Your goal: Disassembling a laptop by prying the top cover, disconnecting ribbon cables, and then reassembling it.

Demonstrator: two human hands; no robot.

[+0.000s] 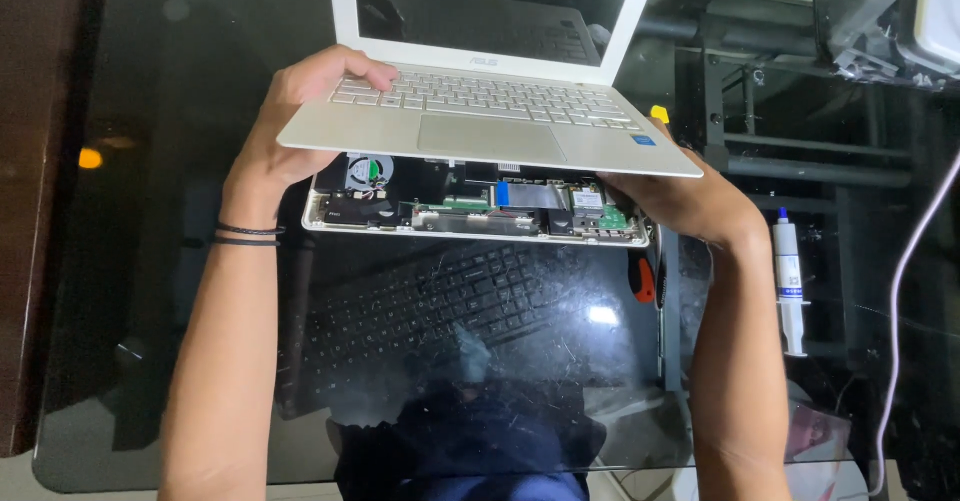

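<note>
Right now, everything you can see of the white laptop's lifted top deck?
The keyboard deck is silvery-white, with pale keys and a grey touchpad, its screen open and dark. Its front edge is lifted off the bottom case, exposing a fan and circuit boards. The left hand grips its left corner, thumb on the keys; the right hand supports the right corner from underneath.

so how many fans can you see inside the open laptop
1: a round fan at the left end of the exposed base, under the lifted keyboard deck, near the left hand. More could be hidden under the deck.
</note>
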